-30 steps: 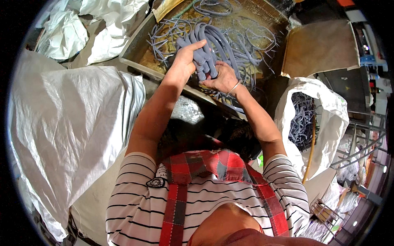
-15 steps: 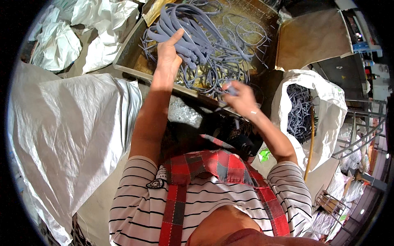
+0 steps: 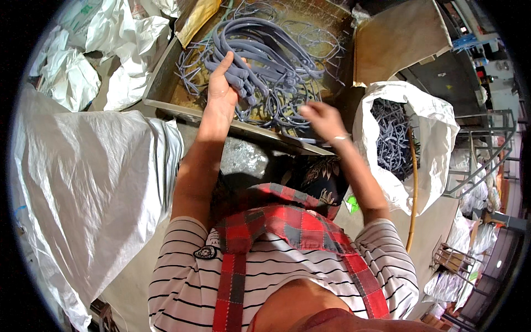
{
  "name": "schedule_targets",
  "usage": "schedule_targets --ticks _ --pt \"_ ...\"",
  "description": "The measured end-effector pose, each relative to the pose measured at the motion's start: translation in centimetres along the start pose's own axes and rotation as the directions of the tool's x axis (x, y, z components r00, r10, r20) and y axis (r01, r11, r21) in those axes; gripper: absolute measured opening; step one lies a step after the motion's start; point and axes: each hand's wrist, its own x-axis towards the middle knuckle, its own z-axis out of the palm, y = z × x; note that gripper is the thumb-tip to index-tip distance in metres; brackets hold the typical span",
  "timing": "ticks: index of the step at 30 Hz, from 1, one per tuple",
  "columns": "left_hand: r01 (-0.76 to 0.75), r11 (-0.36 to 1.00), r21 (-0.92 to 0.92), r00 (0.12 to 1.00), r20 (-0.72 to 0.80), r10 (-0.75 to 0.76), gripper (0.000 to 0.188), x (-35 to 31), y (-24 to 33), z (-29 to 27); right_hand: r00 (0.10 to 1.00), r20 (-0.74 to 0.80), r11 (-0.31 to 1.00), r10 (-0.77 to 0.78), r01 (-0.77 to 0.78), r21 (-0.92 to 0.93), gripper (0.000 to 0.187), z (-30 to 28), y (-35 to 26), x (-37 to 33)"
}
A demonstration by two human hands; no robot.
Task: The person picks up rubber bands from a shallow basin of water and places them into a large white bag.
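Left grip (image 3: pixel 223 86): looped bundle of grey-blue rubbery strips (image 3: pixel 246 72) being clasped over rectangular metal tray (image 3: pixel 191 115). Right grip (image 3: pixel 327 119) blurring nearby; state cannot be told. Steady support apparently being called for.

Light, apparently from above, glares off white sheeting (image 3: pixel 94 199); the right hand (image 3: pixel 323 119) blurs; fisheye edges bend into black.

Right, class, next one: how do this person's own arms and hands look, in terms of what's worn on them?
The left hand and right hand are gloveless. A thin, pale bangle circles the right wrist. Short white sleeves with narrow dark stripes leave both forearms uncovered.
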Motion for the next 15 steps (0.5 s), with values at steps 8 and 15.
schedule_targets --ticks 8,15 --pt "0.053 0.998 -0.034 0.998 -0.016 -0.054 0.022 -0.4 0.2 0.3 0.97 -0.145 0.727 0.194 -0.043 0.685 0.039 12.7 -0.5 8.7" --pt "0.078 0.992 0.098 0.997 0.011 -0.079 0.024 0.7 0.1 -0.3 0.72 0.681 0.039 -0.134 -0.682 0.73 0.047 3.8 -1.5 -0.4"
